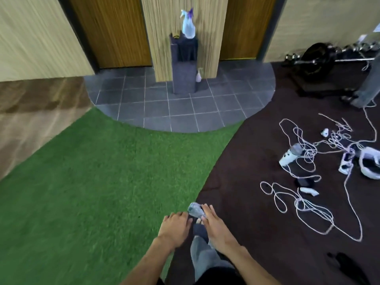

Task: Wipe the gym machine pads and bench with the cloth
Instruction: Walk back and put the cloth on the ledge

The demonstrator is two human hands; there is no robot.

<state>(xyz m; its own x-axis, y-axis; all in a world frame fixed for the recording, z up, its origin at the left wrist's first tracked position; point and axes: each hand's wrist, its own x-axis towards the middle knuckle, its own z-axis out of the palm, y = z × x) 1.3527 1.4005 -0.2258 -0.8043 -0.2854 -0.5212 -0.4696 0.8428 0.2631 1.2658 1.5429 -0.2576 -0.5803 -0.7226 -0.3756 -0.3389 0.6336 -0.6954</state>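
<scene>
A small grey cloth, bunched up, sits in the fingers of my right hand low in the view. My left hand is beside it, fingers spread and flat, its fingertips almost touching the cloth. Both hands hover over the seam between green turf and dark rubber floor. Ahead, a dark pedestal stands against a wood-panelled pillar. On top of it is a pale blue spray bottle with a purple trigger. A dark cloth is draped over its front. No gym machine pad or bench is visible.
A small bottle stands at the pedestal's foot on grey tiles. White cables and white devices are strewn over the dark floor at right. A barbell and weights lie at far right, beside another person's leg.
</scene>
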